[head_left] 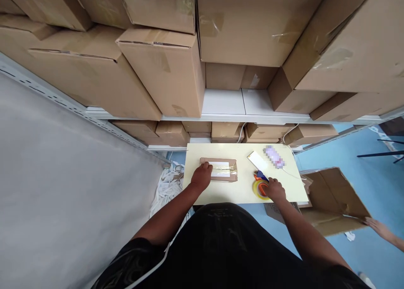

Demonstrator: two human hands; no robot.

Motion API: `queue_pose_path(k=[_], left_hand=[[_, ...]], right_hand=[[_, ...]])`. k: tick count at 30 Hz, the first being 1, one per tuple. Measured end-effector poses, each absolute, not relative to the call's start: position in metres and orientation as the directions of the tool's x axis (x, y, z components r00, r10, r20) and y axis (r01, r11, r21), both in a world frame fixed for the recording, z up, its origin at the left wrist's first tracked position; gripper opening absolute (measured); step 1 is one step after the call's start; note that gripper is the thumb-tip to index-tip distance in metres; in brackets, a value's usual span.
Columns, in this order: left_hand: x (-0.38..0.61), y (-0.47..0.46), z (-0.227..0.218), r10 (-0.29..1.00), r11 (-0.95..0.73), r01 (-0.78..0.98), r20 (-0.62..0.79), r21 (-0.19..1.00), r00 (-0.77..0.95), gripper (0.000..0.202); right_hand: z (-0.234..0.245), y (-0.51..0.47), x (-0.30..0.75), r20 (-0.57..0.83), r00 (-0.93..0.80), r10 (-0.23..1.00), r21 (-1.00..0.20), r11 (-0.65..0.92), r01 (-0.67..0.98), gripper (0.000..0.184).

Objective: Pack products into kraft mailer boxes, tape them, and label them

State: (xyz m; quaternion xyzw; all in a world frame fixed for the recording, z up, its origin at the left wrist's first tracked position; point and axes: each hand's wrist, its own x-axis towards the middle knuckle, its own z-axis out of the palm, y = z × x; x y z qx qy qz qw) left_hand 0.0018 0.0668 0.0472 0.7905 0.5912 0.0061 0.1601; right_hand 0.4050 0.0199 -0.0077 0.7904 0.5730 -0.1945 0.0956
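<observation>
A small brown parcel [222, 169] with a white label and clear tape across it lies on a pale yellow table [221, 192]. My left hand [201, 176] rests on the parcel's left end, fingers curled over it. My right hand [275, 190] is closed on an orange and yellow tape dispenser [259, 187] standing on the table to the right of the parcel. Behind the dispenser lie a white slip [257, 159] and a blurred pink item [273, 156].
Shelves of large cardboard boxes [164, 70] fill the wall ahead. An open cardboard box [331, 200] stands on the blue floor at the right, with another person's hand [377, 227] on its edge. White paper strips [167, 185] lie left of the table. A grey wall [63, 175] runs along the left.
</observation>
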Motion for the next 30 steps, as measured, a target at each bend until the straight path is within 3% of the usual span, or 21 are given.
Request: queue_pose_path(k=[3,8,12,16,20,23,26,30], left_hand=[[0.007,0.073,0.050,0.961,-0.053,0.924,-0.233,0.379,0.151,0.030],[0.001,0.087,0.057,0.931,0.304,0.660,-0.361,0.687,-0.053,0.021],[-0.006,0.089,0.056,0.819,0.573,0.183,-0.568,0.799,-0.083,0.019],[-0.010,0.087,0.055,0.791,0.606,-0.074,-0.610,0.792,-0.050,0.029],[-0.011,0.087,0.059,0.796,0.603,-0.122,-0.604,0.789,0.025,0.053],[-0.011,0.085,0.064,0.787,0.617,-0.167,-0.608,0.769,0.106,0.063],[-0.011,0.082,0.064,0.814,0.579,-0.255,-0.568,0.774,0.124,0.055],[-0.015,0.081,0.058,0.842,0.524,-0.363,-0.533,0.770,0.084,0.039]], right_hand=[[-0.023,0.037,0.417,-0.570,0.276,0.774,-0.065,-0.377,0.924,0.034],[-0.028,0.041,0.416,-0.553,0.228,0.802,-0.165,-0.373,0.913,0.027],[0.006,0.029,0.414,-0.412,0.198,0.889,-0.328,-0.348,0.878,0.030],[0.066,0.044,0.375,-0.139,0.098,0.985,-0.452,-0.151,0.879,0.044],[0.113,0.079,0.295,0.117,-0.248,0.962,-0.345,0.274,0.898,0.041],[0.126,0.097,0.236,0.112,-0.493,0.863,-0.181,0.506,0.843,0.037],[0.124,0.101,0.201,0.040,-0.583,0.812,-0.059,0.584,0.810,0.036],[0.122,0.099,0.187,-0.004,-0.583,0.812,0.008,0.583,0.812,0.035]])
